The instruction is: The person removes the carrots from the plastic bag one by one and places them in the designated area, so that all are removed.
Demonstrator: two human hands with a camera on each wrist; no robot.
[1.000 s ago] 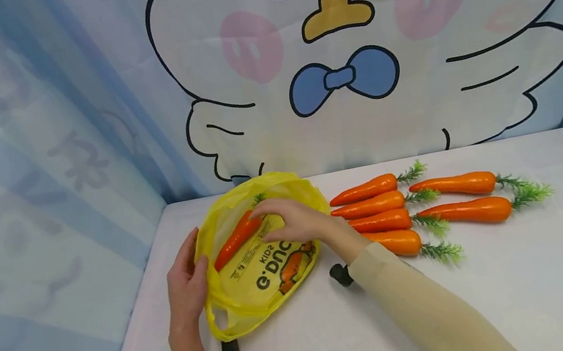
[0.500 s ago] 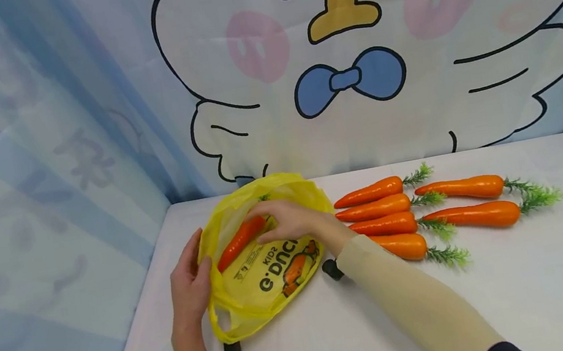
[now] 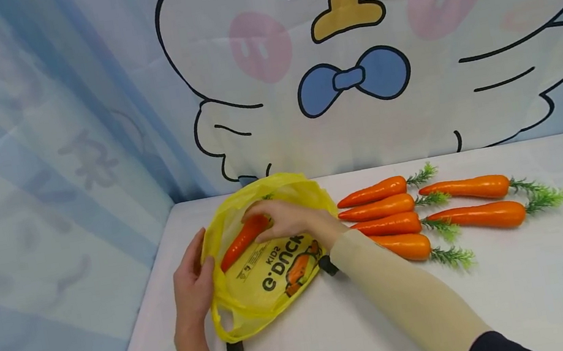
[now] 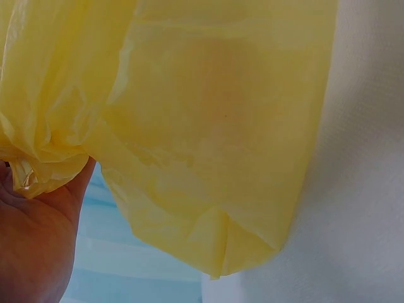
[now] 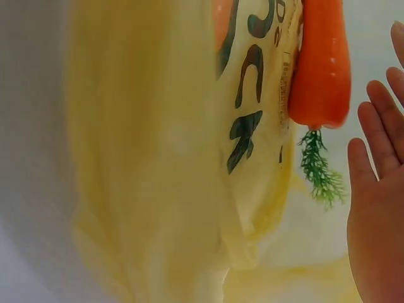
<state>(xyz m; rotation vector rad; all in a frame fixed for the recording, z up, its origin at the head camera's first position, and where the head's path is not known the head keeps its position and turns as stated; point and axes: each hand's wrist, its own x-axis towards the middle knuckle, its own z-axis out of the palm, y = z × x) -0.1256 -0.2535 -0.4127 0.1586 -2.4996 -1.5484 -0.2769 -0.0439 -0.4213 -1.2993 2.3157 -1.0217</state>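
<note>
A yellow plastic bag [image 3: 290, 181] with dark lettering lies with its mouth spread at the table's left. My left hand [image 3: 193, 283] holds the left side of its rim between thumb and fingers; in the left wrist view that hand [image 4: 38, 233] has bunched film against it. Inside the bag lies one orange carrot [image 3: 239, 247] with green leaves. My right hand [image 3: 284, 219] reaches into the mouth, over the carrot's thick end. In the right wrist view its fingers [image 5: 379, 136] are straight, with a gap between them and the carrot [image 5: 322, 69].
Several orange carrots [image 3: 376, 209] with leafy tops lie in a stack of rows right of the bag, and two more, such as the lower carrot [image 3: 481, 217], lie farther right. The white-covered table [image 3: 530, 289] meets a printed curtain [image 3: 363, 130] behind.
My right hand has shifted slightly left and covers more of the carrot's leafy end. The left hand keeps its hold on the bag rim. The whole head view has drifted slightly.
</note>
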